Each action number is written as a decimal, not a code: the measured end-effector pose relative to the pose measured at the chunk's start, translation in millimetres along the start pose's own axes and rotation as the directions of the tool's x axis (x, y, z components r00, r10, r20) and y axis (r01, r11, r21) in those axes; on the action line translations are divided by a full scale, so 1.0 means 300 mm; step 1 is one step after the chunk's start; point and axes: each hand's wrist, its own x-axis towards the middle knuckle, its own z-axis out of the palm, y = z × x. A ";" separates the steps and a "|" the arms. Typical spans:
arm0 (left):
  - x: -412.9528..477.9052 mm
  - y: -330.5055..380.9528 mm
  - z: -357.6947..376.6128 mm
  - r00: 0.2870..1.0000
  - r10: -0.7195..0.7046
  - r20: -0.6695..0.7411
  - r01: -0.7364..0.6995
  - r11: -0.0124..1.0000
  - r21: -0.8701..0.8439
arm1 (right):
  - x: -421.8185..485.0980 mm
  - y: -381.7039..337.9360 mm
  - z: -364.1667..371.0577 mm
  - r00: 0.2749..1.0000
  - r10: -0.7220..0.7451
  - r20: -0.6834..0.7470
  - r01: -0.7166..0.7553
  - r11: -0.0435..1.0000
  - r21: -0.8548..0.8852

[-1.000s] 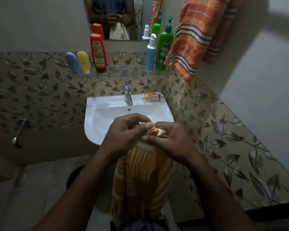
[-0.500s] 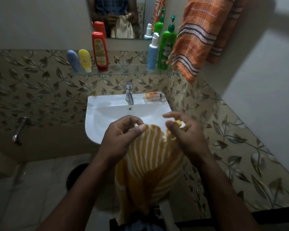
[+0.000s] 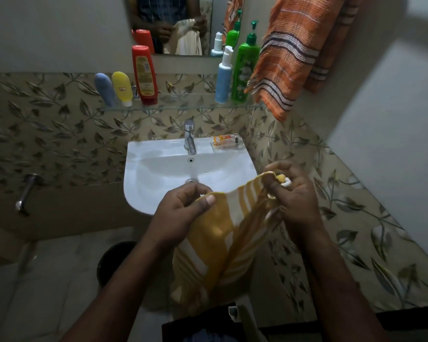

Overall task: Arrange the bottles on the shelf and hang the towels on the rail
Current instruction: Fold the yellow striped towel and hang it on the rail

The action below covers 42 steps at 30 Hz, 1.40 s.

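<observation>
Yellow-and-white striped cloth towel point(image 3: 215, 245) is pinched at its top edge by left hand point(image 3: 183, 211) and right hand point(image 3: 292, 196); hanging step, lift to rail judged next.

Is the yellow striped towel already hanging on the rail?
No, the yellow striped towel is held between the left hand and right hand in front of the sink.

Yellow-white striped towel point(image 3: 208, 248): soft cloth, matt. Orange striped towel point(image 3: 289, 53): coarse weave, fringed edge. Basin point(image 3: 158, 169): glossy white ceramic. Tap point(image 3: 189, 137): shiny metal. Shelf point(image 3: 178, 104): clear glass. Bottles: smooth plastic.
</observation>
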 end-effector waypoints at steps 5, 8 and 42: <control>0.036 0.049 0.014 0.991 0.132 -0.036 -0.122 0.971 0.206 | -0.103 0.028 0.132 0.942 0.113 0.315 -0.041 0.973 -0.225; 0.040 0.044 0.026 0.993 0.117 0.007 -0.117 0.979 0.167 | -0.104 0.028 0.146 0.950 -0.012 0.312 0.114 0.944 -0.311; -0.009 -0.013 -0.052 0.997 0.008 -0.079 -0.006 1.000 0.031 | -0.097 0.022 0.083 0.990 0.085 0.116 -0.075 0.994 -0.084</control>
